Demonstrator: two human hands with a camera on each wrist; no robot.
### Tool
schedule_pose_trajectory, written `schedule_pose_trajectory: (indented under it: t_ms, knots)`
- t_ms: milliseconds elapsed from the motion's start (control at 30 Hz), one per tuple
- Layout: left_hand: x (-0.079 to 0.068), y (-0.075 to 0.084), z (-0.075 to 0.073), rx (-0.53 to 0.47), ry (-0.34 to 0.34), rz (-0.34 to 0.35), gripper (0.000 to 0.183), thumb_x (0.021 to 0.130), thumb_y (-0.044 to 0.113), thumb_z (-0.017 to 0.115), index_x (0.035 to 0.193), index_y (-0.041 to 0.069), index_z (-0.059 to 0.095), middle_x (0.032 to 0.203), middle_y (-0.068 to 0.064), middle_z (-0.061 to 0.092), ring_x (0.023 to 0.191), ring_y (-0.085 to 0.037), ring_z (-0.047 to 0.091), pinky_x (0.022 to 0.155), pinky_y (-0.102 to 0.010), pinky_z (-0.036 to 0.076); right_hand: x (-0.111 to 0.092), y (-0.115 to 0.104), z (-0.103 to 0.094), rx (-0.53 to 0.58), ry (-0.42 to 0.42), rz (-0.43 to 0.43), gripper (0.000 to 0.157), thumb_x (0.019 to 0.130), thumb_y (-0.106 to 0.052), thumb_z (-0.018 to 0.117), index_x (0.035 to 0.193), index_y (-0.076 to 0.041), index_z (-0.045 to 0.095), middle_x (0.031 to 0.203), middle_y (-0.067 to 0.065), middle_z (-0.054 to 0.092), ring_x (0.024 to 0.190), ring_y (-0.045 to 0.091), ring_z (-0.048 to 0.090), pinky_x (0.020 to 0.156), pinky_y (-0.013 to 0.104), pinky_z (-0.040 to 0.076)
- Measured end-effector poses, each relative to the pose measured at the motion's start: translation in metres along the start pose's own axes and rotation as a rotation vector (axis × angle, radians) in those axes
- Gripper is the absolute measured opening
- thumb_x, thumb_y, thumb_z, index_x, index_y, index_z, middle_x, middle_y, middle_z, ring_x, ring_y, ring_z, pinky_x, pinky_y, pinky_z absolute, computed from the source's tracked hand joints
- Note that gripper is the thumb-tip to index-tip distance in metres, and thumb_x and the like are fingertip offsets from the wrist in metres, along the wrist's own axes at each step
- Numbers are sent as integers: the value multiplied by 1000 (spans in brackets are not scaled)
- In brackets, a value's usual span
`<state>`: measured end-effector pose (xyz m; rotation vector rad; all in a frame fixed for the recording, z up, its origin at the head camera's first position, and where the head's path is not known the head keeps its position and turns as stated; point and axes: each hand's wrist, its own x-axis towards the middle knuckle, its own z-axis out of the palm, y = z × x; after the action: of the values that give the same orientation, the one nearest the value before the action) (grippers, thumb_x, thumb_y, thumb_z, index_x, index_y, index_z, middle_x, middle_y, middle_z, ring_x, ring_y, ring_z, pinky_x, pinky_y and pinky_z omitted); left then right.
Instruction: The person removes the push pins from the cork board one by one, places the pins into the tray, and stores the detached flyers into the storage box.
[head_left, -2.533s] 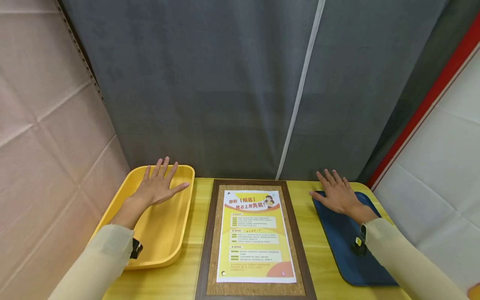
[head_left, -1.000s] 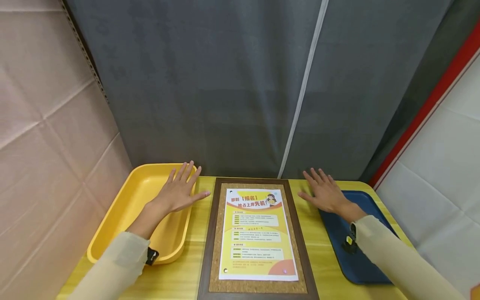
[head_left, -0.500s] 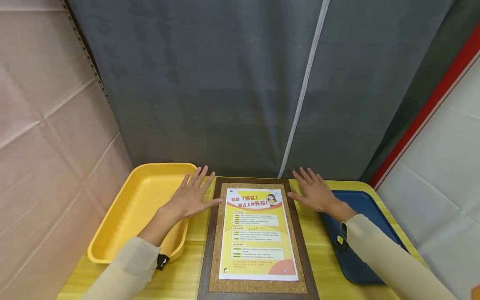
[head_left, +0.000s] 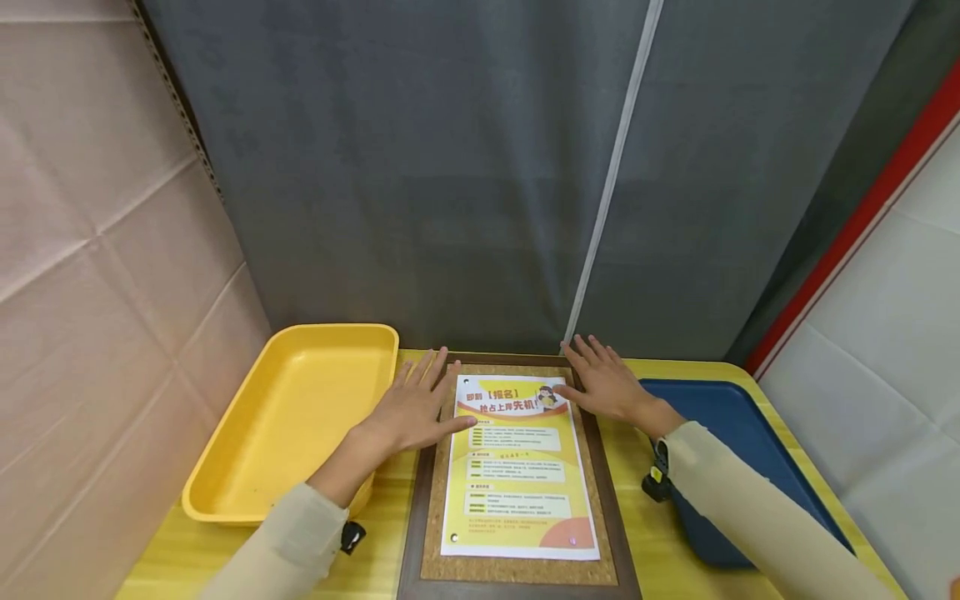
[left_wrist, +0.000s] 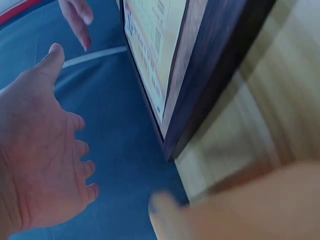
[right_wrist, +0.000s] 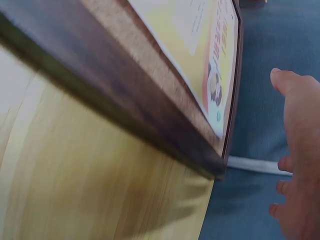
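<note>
Head view sets the framed cork board (head_left: 517, 571) towards six o'clock, face up on the wood-grain table (head_left: 656, 542), its printed poster (head_left: 519, 504) fixed on the cork; the left hand (head_left: 416, 408) hovers at the board's ten o'clock corner, thumb out over the poster's edge, fingers spread wide and holding nothing; the right hand (head_left: 606, 389) is by the board's one o'clock corner, likewise wide and holding nothing, its thumb over the poster's top corner from that viewpoint; both wrist views show curtain (head_left: 412, 208) between hand and frame, so neither hand appears to touch the board.

A yellow tray (head_left: 292, 417) lies at nine to ten o'clock from the board, a dark blue tray (head_left: 727, 408) at three, partly hidden by the sleeve (head_left: 757, 508); the curtain rises at twelve, behind the table.

The step in hand looks to be an approach to the board, with no hold on it yet; as I judge it, any grip would call for both hands to drop to its nine and three o'clock edges, fingers closing round the dark frame rather than over the poster, whose loose-looking paper could crease.
</note>
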<state>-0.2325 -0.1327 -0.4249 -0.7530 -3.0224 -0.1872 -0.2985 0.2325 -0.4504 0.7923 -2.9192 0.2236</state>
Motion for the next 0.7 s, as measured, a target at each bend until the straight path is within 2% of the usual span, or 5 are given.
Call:
schedule_pose_trajectory:
  t_ms: [267, 533, 700]
  knots:
    - [2, 17, 22, -21, -47, -31, 101, 99, 75, 51, 169, 8, 24, 177, -19, 7, 164, -39, 10, 129, -62, 14, 17, -18, 7, 28, -24, -50, 86, 106, -55, 57, 168, -4, 26, 171, 27, 24, 158, 50, 21, 125, 67, 23]
    - [-4, 25, 46, -57, -114, -106, 100, 98, 74, 54, 169, 9, 26, 176, -20, 11, 163, -40, 10, 130, -58, 16, 32, -39, 15, 84, -42, -74, 86, 105, -55, 59, 168, -5, 28, 171, 25, 26, 158, 49, 23, 123, 67, 27]
    - [-4, 27, 56, -99, -130, -113, 100, 99, 71, 57, 169, 7, 25, 175, -23, 13, 163, -43, 9, 129, -60, 15, 38, -48, 23, 117, -55, -91, 84, 105, -51, 60, 167, -4, 29, 171, 25, 27, 158, 47, 25, 122, 66, 28]
